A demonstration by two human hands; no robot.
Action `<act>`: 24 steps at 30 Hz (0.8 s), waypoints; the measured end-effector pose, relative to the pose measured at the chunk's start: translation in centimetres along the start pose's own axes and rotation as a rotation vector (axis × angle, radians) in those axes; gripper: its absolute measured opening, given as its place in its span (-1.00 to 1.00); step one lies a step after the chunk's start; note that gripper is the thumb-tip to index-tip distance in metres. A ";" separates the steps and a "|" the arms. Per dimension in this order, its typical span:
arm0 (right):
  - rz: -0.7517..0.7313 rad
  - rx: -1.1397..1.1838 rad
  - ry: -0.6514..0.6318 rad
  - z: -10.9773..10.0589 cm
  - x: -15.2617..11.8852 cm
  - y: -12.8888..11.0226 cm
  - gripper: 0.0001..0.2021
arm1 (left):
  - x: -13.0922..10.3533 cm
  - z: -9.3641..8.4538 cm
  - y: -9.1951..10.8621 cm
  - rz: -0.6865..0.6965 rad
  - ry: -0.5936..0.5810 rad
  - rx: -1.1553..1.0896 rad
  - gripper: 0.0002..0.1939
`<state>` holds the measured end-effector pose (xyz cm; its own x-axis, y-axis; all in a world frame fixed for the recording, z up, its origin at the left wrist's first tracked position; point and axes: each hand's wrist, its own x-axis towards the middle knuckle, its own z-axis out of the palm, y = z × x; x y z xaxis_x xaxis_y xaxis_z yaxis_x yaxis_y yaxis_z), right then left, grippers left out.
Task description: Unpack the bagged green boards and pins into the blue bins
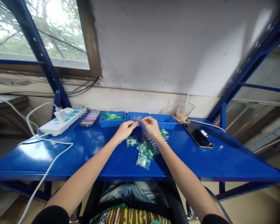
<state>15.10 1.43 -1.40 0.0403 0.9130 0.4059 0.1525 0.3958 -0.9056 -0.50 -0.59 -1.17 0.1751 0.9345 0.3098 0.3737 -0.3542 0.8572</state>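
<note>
Both hands are raised over the middle of the blue table, close together in front of the middle blue bin (pixel 132 115). My left hand (pixel 126 129) is closed in a pinch, and so is my right hand (pixel 151 126). Between their fingertips shows a small clear plastic bag (pixel 139 119), hard to make out against the bin. Below them lie several filled clear bags (pixel 144 155) with green and whitish pieces inside. Another such bag (pixel 131 141) rests under my left hand. Thin metal-looking rods (pixel 165 137) stick out beside my right wrist, partly hidden.
A left blue bin (pixel 113 123) contains green packets; a right blue bin (pixel 165 124) stands beside the middle one. Further right are a plastic cup (pixel 184 111), a phone (pixel 198 136) and a white charger (pixel 203 133). A power strip (pixel 63 121) with trailing white cables sits left.
</note>
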 end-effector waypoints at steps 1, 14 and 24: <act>-0.089 -0.080 0.022 0.0 -0.1 -0.1 -0.83 | 0.1 -0.1 0.1 -0.109 -0.028 -0.122 -0.57; -0.298 -0.373 -0.096 0.9 -1.5 -1.2 -0.82 | 0.4 -0.7 -0.3 -0.045 0.241 -0.260 -0.80; 0.184 0.081 -0.118 0.5 -0.5 -0.7 -0.63 | -0.3 0.1 0.2 0.331 0.131 0.286 -0.87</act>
<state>14.48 0.72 -1.00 -0.0563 0.9739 0.2198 0.0733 0.2236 -0.9719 -0.41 -0.97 -1.10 0.2176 0.7590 0.6136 0.5569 -0.6128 0.5606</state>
